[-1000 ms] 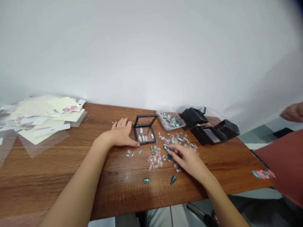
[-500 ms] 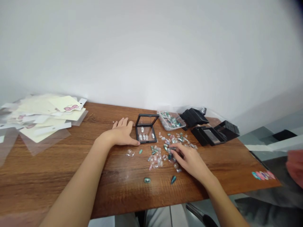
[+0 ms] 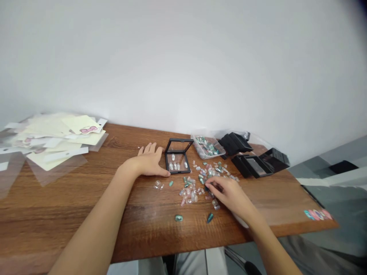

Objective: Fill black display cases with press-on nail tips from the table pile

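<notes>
My left hand point(image 3: 149, 162) lies flat on the wooden table point(image 3: 71, 214), fingers stretched out, its thumb touching the left edge of an open black case point(image 3: 177, 156) that holds a few pale press-on nails. My right hand point(image 3: 228, 193) rests among a scatter of small green, pink and clear press-on nails point(image 3: 197, 183), fingertips curled down onto the pile; whether it holds one I cannot make out. Two green nails point(image 3: 178, 218) lie apart nearer the front edge.
A clear tray of nails point(image 3: 207, 146) stands behind the scatter. Several black cases point(image 3: 252, 158) lie at the right. A heap of cream cards and clear sleeves point(image 3: 51, 143) covers the far left. A nail strip point(image 3: 318, 214) lies near the right corner.
The other person's hand and red sleeve at the right edge have left the view. My right hand has shifted slightly within the scatter. My left hand has stayed still.
</notes>
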Demonstrator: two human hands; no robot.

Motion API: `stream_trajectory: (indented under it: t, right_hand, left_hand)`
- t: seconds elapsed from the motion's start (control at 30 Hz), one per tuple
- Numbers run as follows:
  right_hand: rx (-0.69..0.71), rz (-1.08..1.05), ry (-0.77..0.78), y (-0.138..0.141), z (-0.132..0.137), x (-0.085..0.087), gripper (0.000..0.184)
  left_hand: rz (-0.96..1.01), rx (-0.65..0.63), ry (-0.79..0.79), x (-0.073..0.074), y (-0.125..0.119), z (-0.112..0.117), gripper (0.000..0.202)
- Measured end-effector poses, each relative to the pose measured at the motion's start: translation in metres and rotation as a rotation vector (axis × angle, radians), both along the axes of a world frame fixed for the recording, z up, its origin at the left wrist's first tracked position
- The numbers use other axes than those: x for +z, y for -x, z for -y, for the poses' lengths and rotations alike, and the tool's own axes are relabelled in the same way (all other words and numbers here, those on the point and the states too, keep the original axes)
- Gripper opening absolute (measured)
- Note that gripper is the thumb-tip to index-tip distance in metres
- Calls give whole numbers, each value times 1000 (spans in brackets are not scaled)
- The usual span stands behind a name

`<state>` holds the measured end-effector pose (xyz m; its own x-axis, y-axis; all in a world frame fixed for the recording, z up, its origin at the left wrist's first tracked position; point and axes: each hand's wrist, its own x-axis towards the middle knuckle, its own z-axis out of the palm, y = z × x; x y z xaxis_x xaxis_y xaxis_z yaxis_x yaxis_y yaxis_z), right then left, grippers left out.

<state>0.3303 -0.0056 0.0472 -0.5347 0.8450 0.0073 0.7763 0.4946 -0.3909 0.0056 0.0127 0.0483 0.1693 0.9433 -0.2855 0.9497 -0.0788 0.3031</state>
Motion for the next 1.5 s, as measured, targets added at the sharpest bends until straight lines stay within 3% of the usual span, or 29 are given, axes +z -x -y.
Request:
stream_trajectory:
  t: [0.17,0.4,0.63,0.77,1.03,1.5]
  right_hand:
    - [-48,-71,16,-4,1,0,17]
    - [-186,-346,-59,-19,9,4,19]
    - [-342,-528,234,-37,30,1,30]
    - [-357,-463,265,-51,42,-7,32]
    - [-321,-91,31,-65,54,-9,22]
    - [-234,-205,183,-71,68,5,20]
  left_hand:
    - [-2,1,8,1,-1,0,117]
    - [-2,1,2,2,-1,1,117]
    - [-11,4,9,-1,0,0,119]
    - [-24,-1,8,0,0,1,118]
    - [-77,-15,-63,-10,3,-3,113]
    - [-143,-36,-83,-17,4,-5,118]
